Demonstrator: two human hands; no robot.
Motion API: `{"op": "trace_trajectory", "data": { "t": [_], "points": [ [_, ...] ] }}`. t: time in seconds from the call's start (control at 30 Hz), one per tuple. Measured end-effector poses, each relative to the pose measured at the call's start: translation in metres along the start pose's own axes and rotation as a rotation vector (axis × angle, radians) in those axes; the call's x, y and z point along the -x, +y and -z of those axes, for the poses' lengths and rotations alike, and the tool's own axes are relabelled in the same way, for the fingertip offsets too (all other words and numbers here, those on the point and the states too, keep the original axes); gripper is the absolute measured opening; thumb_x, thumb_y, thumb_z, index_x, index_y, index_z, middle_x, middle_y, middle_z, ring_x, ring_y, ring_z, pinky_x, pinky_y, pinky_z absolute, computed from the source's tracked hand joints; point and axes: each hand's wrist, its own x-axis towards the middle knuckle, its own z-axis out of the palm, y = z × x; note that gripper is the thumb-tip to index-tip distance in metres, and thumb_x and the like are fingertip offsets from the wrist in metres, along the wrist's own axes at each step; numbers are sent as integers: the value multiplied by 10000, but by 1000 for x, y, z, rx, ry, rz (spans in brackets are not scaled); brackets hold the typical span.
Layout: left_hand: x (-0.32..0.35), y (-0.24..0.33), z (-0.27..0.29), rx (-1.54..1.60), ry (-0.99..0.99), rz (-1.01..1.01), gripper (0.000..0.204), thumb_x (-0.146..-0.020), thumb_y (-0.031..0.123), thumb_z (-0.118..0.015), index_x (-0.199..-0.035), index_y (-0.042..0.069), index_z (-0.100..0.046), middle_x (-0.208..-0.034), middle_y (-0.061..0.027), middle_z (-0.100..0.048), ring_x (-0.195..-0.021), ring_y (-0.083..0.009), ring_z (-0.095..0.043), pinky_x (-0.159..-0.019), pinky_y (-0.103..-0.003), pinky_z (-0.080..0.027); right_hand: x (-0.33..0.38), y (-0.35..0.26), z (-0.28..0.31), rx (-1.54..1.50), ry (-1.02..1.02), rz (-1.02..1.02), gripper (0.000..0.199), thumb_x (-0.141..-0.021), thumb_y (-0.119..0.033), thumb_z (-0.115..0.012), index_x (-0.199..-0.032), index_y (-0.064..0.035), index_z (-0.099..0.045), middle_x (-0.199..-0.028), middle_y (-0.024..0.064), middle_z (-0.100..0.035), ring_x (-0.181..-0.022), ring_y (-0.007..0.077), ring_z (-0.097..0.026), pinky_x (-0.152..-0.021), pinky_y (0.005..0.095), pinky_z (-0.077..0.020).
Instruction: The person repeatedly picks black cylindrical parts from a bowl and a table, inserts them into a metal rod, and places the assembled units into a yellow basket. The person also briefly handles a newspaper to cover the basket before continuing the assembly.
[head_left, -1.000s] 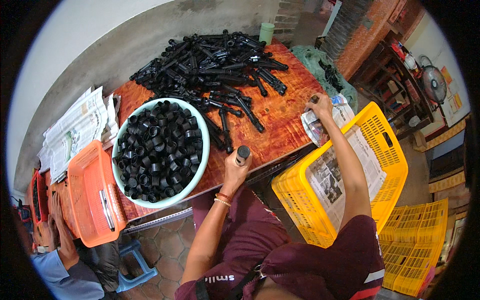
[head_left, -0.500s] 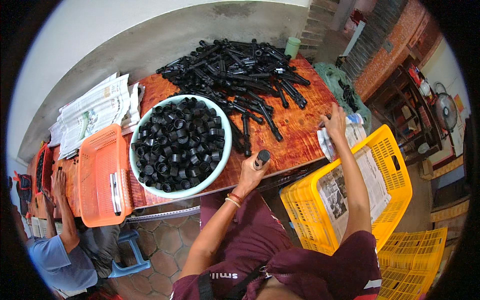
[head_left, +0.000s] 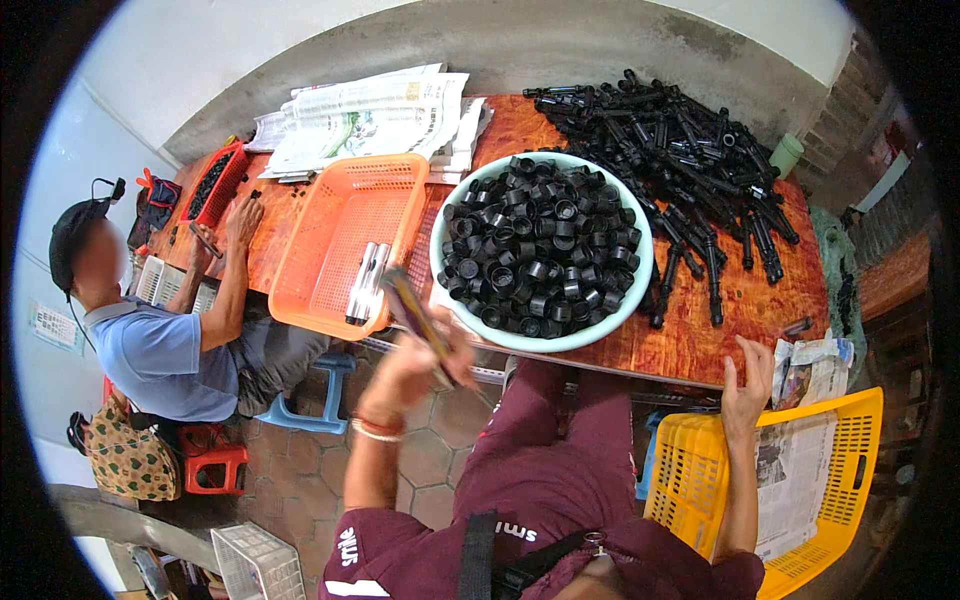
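Note:
My left hand point(head_left: 412, 368), blurred by motion, is closed around a dark tube point(head_left: 415, 312) held at a slant beside the orange basket point(head_left: 405, 195). Several silver tubes point(head_left: 362, 290) with dark ends lie in that basket. My right hand point(head_left: 745, 388) is held near the table's right front edge, its fingers apart with nothing in them. Close by, a small dark piece point(head_left: 797, 327) rests on the tabletop. Between my hands stands a pale green basin point(head_left: 640, 262) heaped with short black caps point(head_left: 540, 250). Behind it spreads a pile of black tubes point(head_left: 680, 150).
At the right, a yellow crate point(head_left: 858, 440) lined with newspaper adjoins the table. Stacked newspapers point(head_left: 360, 120) lie at the back. On the left, a seated co-worker point(head_left: 165, 345) handles pieces near a red basket point(head_left: 215, 185). A blue stool point(head_left: 318, 405) stands below the table.
The view has swung left. My left hand has carried the tube from the table's front edge toward the orange basket. My right hand has drawn back from the small dark piece.

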Motion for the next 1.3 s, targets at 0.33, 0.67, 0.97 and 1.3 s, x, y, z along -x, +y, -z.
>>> {"op": "trace_trajectory", "data": {
  "t": [0.33, 0.67, 0.97, 1.3],
  "points": [
    [-34, 34, 391, -906, 281, 209, 420, -959, 149, -464, -1376, 103, -472, -1406, -41, -398, -1042, -123, -544, -799, -228, -504, -12, -3, -3, -179, 155, -34, 196, -785, -18, -662, -981, -7, -674, -906, 124, -618, -869, 282, -598, -784, 377, -470],
    [-61, 46, 281, -973, 633, 427, 264, -955, 104, -505, -1212, 57, -539, -1080, -88, -597, -952, -193, -601, -861, -397, -486, 101, 128, 149, 141, 146, -685, 239, -842, -181, -652, -1010, -11, -669, -985, 171, -660, -991, 280, -628, -839, 371, -484],
    [-59, -5, 67, -1289, 453, -414, 237, -955, 132, -526, -1173, 40, -550, -1033, -107, -613, -894, -199, -608, -807, -391, -494, 345, 232, 217, 440, -99, -1562, 473, -775, -358, -650, -1073, 10, -646, -1064, 233, -656, -987, 378, -638, -870, 431, -499],
    [-68, -13, 9, -1305, 337, -631, 225, -956, 160, -546, -1135, 23, -560, -985, -125, -630, -836, -204, -615, -753, -384, -502, 373, 197, 173, 558, -296, -1700, 775, -785, -566, -583, -1271, 30, -496, -1190, 281, -586, -1083, 397, -601, -913, 469, -483]
  ]
}}
